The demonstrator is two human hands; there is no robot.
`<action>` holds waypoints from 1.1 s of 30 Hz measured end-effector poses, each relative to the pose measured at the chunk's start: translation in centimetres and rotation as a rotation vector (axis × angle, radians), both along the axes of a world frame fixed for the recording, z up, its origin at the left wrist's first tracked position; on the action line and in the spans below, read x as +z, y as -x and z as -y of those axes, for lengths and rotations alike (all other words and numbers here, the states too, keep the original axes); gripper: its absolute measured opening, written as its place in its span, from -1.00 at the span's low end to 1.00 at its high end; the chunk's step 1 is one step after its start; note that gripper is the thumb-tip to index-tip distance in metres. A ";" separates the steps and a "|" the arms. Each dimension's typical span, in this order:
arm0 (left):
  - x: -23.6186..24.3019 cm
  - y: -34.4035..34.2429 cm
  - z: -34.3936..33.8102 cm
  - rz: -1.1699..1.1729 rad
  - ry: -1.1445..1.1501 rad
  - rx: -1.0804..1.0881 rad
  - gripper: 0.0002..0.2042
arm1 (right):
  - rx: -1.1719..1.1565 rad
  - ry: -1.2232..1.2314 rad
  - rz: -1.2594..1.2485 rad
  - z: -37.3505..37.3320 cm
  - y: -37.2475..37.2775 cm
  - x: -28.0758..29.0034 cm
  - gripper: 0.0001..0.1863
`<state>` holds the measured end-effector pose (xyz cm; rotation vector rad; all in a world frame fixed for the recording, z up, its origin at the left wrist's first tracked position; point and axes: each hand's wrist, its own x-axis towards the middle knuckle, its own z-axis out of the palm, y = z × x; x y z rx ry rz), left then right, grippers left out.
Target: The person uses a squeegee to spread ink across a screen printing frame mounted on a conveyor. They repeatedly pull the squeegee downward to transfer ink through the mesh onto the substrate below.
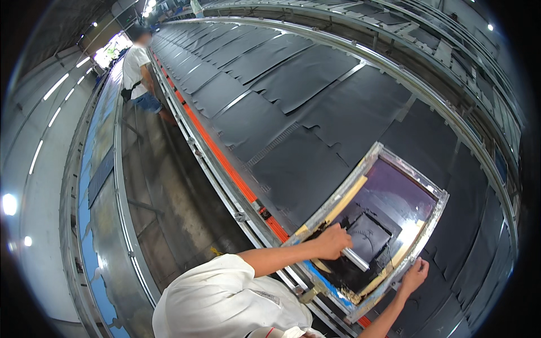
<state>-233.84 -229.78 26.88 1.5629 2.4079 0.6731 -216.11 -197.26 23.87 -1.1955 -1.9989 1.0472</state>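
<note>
My left hand (pixel 334 242) is closed around the handle of a squeegee (pixel 356 259) with a pale metal bar. The squeegee stands inside a screen printing frame (pixel 441 204), over black ink (pixel 345 276) spread at the frame's near end. Beyond the ink the mesh (pixel 389 188) looks purple and glossy, and a dark square patch (pixel 369 234) lies next to the squeegee. Just outside the frame's right edge is my right hand (pixel 416 274), fingers loosely bent and apart, with nothing visible in them. Whether it touches the frame or the black sheet beneath I cannot tell.
Black sheets (pixel 304 73) cover the long table under the frame. An orange rail (pixel 225 169) and metal rails run along its left side. Another person (pixel 137 70) stands in the aisle (pixel 169 191) further off. A second long table (pixel 107 225) lies left.
</note>
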 end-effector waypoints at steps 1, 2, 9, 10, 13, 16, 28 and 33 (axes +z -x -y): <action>0.2 1.5 1.2 -0.001 0.037 0.038 -0.78 | -0.026 -0.020 0.046 1.8 2.0 0.7 -0.68; 0.9 3.4 2.3 -0.026 0.129 0.046 -0.78 | -0.005 -0.045 0.116 3.2 3.6 0.9 -0.68; 1.9 18.3 16.2 -0.220 0.118 -0.006 -0.81 | 0.028 0.417 -0.281 17.5 17.0 -3.7 -0.73; 2.6 20.1 17.4 -0.214 0.152 -0.046 -0.79 | -0.005 0.313 -0.230 18.9 18.8 -3.3 -0.75; 2.9 22.9 20.8 -0.131 -0.008 -0.094 -0.76 | -0.017 0.282 -0.176 22.0 21.9 -1.5 -0.72; 3.6 22.1 22.2 -0.176 -0.055 -0.089 -0.74 | -0.077 0.104 -0.001 21.3 21.7 -1.8 -0.67; 3.6 22.5 19.9 -0.023 -0.016 -0.213 -0.79 | -0.112 0.107 0.171 22.5 22.1 0.9 -0.70; 2.9 29.3 12.7 -0.130 -0.031 -0.216 -0.89 | 0.103 -0.127 0.575 20.8 22.1 3.2 -0.68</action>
